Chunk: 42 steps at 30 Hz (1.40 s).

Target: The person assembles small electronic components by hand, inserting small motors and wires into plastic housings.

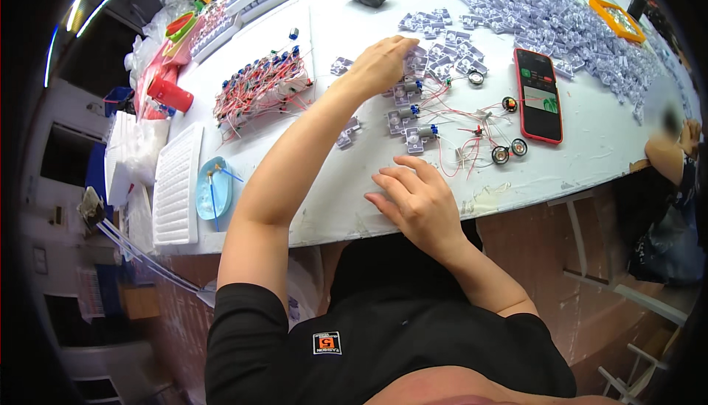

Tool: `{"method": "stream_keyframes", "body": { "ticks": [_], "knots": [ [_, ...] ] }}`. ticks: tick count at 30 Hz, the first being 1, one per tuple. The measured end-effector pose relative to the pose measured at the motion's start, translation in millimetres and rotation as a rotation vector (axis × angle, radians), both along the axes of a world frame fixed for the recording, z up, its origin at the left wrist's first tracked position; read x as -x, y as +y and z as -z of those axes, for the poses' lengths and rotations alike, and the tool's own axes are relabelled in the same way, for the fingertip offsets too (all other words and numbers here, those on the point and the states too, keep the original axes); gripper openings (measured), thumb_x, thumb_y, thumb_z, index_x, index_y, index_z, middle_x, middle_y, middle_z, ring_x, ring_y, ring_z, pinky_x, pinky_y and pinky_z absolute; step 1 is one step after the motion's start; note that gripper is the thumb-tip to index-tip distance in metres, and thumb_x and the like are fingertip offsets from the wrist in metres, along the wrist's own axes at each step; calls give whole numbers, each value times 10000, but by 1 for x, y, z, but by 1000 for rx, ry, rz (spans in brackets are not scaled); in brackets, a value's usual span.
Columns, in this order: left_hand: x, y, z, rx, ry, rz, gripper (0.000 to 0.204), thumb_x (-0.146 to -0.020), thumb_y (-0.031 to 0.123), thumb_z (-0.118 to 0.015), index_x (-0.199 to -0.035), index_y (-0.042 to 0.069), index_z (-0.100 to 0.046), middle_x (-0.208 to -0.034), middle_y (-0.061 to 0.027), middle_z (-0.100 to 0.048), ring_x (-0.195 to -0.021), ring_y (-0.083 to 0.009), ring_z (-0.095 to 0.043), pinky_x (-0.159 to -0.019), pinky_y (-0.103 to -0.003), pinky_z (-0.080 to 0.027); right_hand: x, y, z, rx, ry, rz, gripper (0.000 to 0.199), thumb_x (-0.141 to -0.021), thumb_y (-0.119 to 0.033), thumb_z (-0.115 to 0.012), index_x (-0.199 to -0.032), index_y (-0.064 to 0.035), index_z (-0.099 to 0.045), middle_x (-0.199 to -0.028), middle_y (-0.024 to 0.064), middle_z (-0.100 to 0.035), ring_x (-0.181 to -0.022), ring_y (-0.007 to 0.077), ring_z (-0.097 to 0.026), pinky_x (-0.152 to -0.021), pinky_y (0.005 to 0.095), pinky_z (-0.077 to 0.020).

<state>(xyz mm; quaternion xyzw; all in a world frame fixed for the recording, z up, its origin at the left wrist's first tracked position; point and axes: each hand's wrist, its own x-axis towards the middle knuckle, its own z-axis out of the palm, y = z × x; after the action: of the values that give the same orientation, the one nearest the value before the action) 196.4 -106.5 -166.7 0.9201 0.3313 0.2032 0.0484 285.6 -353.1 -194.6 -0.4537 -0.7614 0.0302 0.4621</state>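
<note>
Grey plastic pieces (413,62): under left hand (380,62), grip unclear. Right hand (413,198) open, empty. Risk: red wires (453,114) beside left hand could snag.

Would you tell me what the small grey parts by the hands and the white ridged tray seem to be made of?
Small grey parts: probably moulded plastic, matte pale grey, with uniform blocky shapes. White ridged tray: likely thin formed plastic or foam, its even ribs dull white; the look leaves that open.

Bright, even overhead light falls on the white table (590,156); beyond its left edge, ceiling strip lamps (82,3) glare. Shadows stay soft. Fisheye curving bends the table's edges, corners go black, and far-right details blur.
</note>
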Motion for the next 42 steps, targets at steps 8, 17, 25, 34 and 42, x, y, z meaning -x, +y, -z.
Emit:
{"method": "stream_keyframes", "body": {
  "ticks": [8, 17, 25, 34, 42],
  "knots": [
    [53, 35, -5, -7, 182, -248, 511, -861, -27, -510, -1354, 67, -609, -1351, -132, -628, -1248, -309, -596, -1071, -386, -466, 0, 0, -1, 11, 0, -9, 278, -843, -226, -796, -1026, -32, -719, -1020, 79, -694, -1108, 299, -622, -901, 404, -527],
    [49, -23, -52, 55, -98, -142, 482, -912, -81, -423, -1295, 75, -671, -1309, -143, -669, -1190, -315, -648, -1065, -389, -486, 2, -1, -2, 1, 7, -15, 276, -805, -198, -827, -1021, -59, -724, -1022, 53, -706, -1085, 293, -644, -884, 396, -539],
    [7, -30, -13, 79, -6, 104, 446, -865, -79, -462, -1208, 64, -709, -1313, -98, -664, -1168, -314, -644, -1032, -402, -497, 1, -3, 1, 2, -7, -1, 268, -811, -199, -824, -1017, -62, -722, -1027, 56, -703, -1089, 295, -642, -879, 405, -541],
    [22, -17, -25, 141, 170, -273, 399, -917, -23, -474, -1241, 31, -699, -1284, -124, -629, -1155, -317, -631, -1033, -398, -489, 2, 4, 2, -6, -11, 3, 272, -839, -230, -796, -1013, -34, -721, -1025, 82, -696, -1097, 291, -621, -886, 399, -525],
    [77, -36, -96, -119, -247, -270, 350, -964, -34, -441, -1224, -55, -673, -1240, -177, -651, -1031, -273, -685, -940, -331, -529, 0, 0, -4, 4, 9, -12, 268, -801, -190, -835, -1015, -67, -731, -1020, 63, -713, -1070, 299, -656, -885, 399, -550]
  ]
}}
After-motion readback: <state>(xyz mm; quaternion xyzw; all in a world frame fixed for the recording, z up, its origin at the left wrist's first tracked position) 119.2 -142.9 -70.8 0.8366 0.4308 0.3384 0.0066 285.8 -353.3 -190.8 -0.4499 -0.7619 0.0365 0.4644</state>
